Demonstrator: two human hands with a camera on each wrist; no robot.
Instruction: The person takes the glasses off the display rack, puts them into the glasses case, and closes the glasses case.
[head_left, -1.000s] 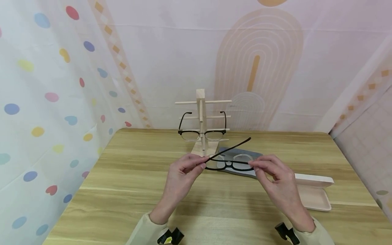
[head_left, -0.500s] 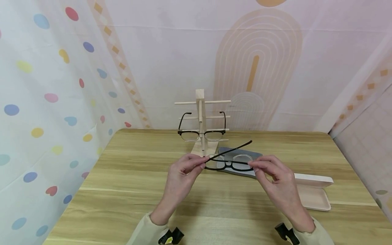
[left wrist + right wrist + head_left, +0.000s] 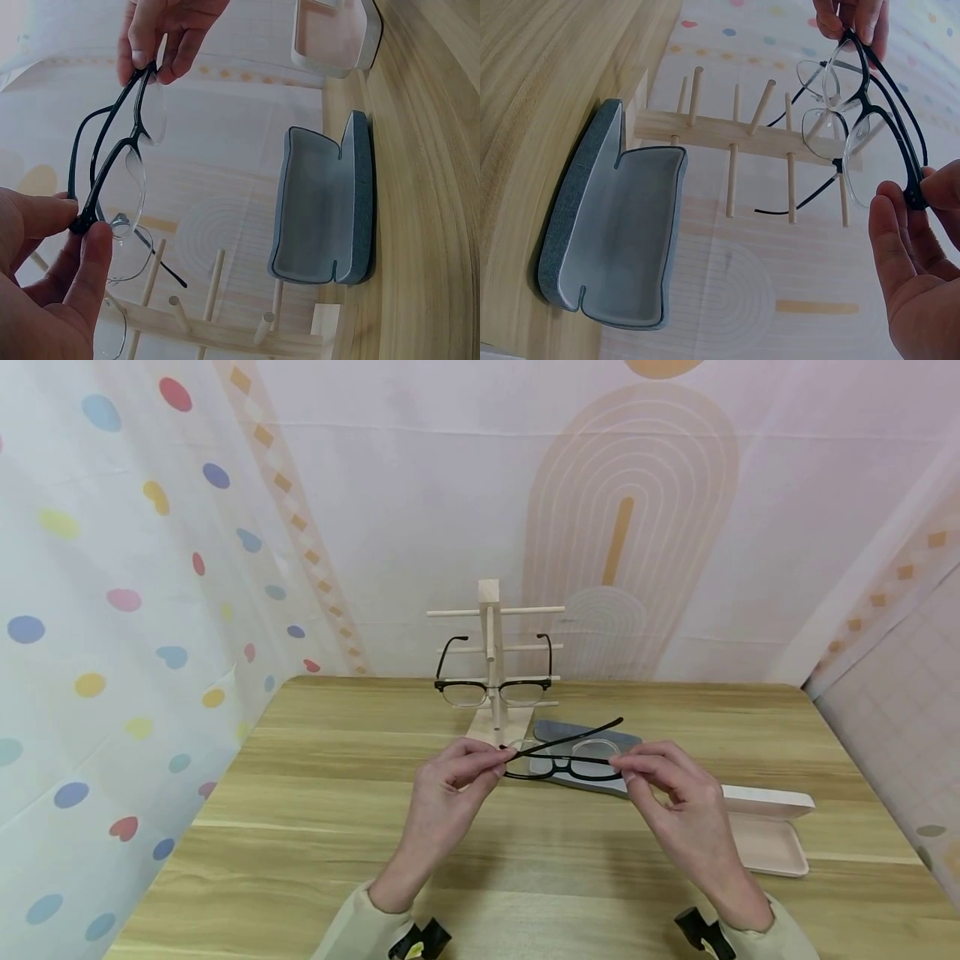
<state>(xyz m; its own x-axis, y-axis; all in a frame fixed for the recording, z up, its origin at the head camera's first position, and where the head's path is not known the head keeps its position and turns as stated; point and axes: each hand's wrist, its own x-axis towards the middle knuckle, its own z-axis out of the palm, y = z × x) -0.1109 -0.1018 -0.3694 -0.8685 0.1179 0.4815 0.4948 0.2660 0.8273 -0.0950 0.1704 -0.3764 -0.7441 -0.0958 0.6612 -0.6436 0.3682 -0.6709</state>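
Note:
Both hands hold a pair of black-framed eyeglasses (image 3: pixel 561 770) above the table. The thumb and fingers of my left hand (image 3: pixel 446 789) pinch its left hinge corner; my right hand (image 3: pixel 682 793) pinches the right one. One temple lies folded behind the lenses, while the left temple (image 3: pixel 573 737) slants up and across to the right, partly folded. Beyond them a grey-blue glasses case (image 3: pixel 307 210) stands with its lid up. Another pair of eyeglasses (image 3: pixel 459 683), dark along the brow, hangs on a wooden display stand (image 3: pixel 489 593).
To the right, behind my right hand, a white glasses case (image 3: pixel 772 843) with a pale pink inside lies with its lid up. The stand's dowels (image 3: pixel 791 187) stick out on both sides. A patterned curtain (image 3: pixel 420 510) hangs behind the wooden table (image 3: pixel 322 793).
The left temple of the held eyeglasses has swung down toward the frame. Both hands keep their grip and have hardly moved.

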